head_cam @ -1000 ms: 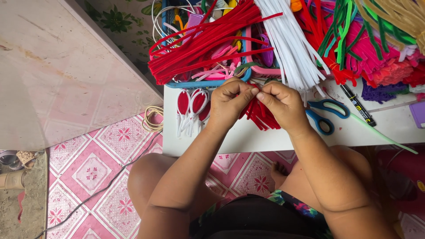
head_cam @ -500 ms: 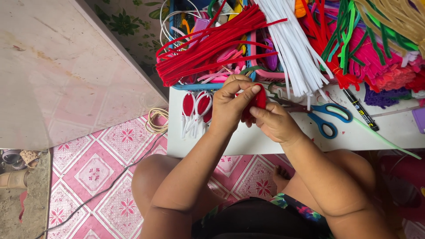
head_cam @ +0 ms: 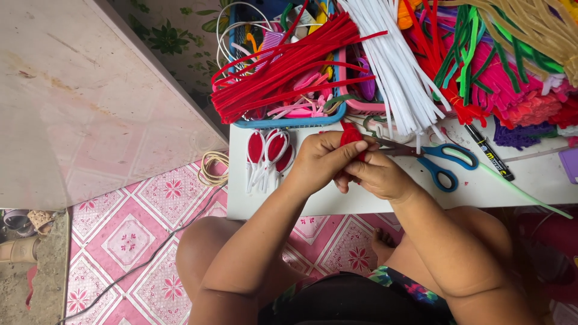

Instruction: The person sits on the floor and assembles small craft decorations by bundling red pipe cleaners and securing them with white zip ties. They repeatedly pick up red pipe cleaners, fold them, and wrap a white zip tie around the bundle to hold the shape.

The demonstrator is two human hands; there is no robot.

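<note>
Pink floral floor tiles (head_cam: pixel 138 235) are showing at the lower left of the frame, and a white worktop (head_cam: pixel 518 183) is running across the right centre. At the middle of the frame, the two hands are pressing together over a small red fuzzy piece (head_cam: pixel 350 135): the left hand (head_cam: pixel 322 161) is wrapping around it from the left while the right hand (head_cam: pixel 379 176) is pinching it from below right, both clamped on it just above the worktop's near edge. Just left of the hands, red-and-white loop shapes (head_cam: pixel 268 153) are lying on the worktop. Right of the hands, blue-handled scissors (head_cam: pixel 436 162) are resting, with a black marker (head_cam: pixel 489 152) beyond them. Higher up, a blue basket (head_cam: pixel 289 122) is holding red pipe cleaners (head_cam: pixel 283 75), beside a bundle of white pipe cleaners (head_cam: pixel 394 63).
</note>
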